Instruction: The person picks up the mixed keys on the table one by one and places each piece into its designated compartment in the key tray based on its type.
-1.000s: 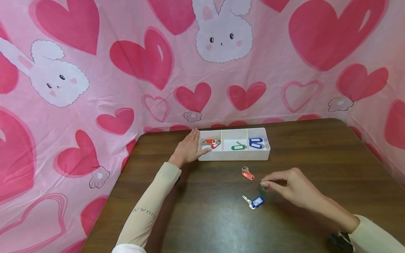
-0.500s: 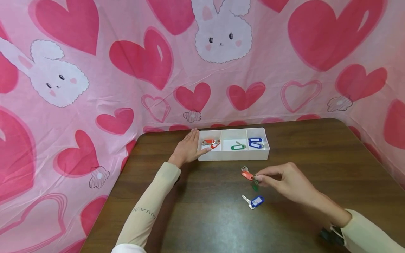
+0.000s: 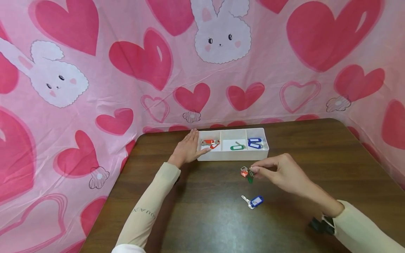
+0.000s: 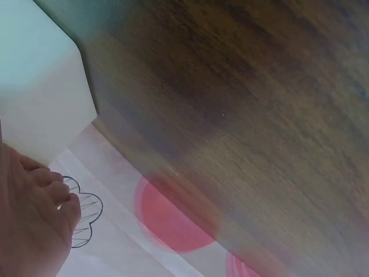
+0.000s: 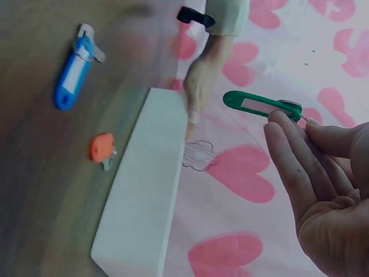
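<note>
My left hand [image 3: 186, 149] rests along the left end of a white three-compartment box [image 3: 232, 156], fingers straight, thumb at the near rim. My right hand [image 3: 286, 174] pinches a green key tag [image 5: 251, 104] by its ring end between thumb and fingertips, above the table. Right beside it in the head view lies an orange key tag with a key [image 3: 244, 172], partly covered by the green one. Nearer to me is a blue key tag [image 3: 257, 201] with a silver key. The box holds orange tags [image 3: 209, 142] left, a green tag [image 3: 237, 147] centre and blue tags [image 3: 254, 140] right.
The brown wooden table [image 3: 202, 218] carries everything. Behind and to the left hangs a pink cloth [image 3: 126, 21] printed with hearts and rabbits, close to the table's far edge. A dark band [image 3: 321, 225] sits at my right wrist.
My right hand has moved left and away from me with the green key tag, from near the blue tag to beside the orange one. My left hand stays against the box.
</note>
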Action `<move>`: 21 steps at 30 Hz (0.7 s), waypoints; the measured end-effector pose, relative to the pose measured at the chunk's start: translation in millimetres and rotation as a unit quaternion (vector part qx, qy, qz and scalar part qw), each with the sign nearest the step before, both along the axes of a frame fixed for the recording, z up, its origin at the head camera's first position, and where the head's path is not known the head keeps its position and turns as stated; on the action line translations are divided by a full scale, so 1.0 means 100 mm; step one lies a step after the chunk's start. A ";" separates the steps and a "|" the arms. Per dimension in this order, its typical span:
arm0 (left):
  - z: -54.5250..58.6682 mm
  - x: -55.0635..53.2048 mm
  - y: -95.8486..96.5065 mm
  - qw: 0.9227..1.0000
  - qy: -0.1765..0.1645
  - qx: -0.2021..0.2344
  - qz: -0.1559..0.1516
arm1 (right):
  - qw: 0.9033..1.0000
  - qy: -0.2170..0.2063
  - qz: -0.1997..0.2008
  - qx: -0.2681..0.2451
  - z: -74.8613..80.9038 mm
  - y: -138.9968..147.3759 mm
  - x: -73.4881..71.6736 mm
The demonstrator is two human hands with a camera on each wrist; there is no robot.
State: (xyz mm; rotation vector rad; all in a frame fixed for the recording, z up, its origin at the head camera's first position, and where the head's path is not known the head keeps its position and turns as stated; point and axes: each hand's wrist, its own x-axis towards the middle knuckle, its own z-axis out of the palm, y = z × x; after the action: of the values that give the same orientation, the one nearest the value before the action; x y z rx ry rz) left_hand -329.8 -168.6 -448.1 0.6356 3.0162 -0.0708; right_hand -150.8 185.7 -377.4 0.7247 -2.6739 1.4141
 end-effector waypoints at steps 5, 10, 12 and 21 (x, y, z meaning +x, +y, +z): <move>0.00 0.00 0.00 1.000 0.001 -0.001 -0.001 | 1.000 0.012 -0.014 0.010 0.07 0.01 -0.06; 0.02 -0.01 0.00 1.000 0.007 0.000 -0.002 | 1.000 -0.007 -0.017 0.004 0.17 0.04 -0.14; 0.02 -0.01 0.00 1.000 0.005 -0.001 -0.002 | 1.000 -0.013 -0.020 0.005 0.21 0.04 -0.18; 0.00 -0.01 0.00 1.000 0.002 0.001 -0.001 | 0.999 -0.016 -0.030 0.004 0.36 0.02 -0.43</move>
State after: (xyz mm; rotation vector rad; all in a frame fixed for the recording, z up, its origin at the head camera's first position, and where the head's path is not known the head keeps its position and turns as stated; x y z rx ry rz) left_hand -330.8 -168.7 -448.0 0.6397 3.0200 -0.0688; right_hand -193.5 187.4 -341.0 0.6232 -2.7021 1.4141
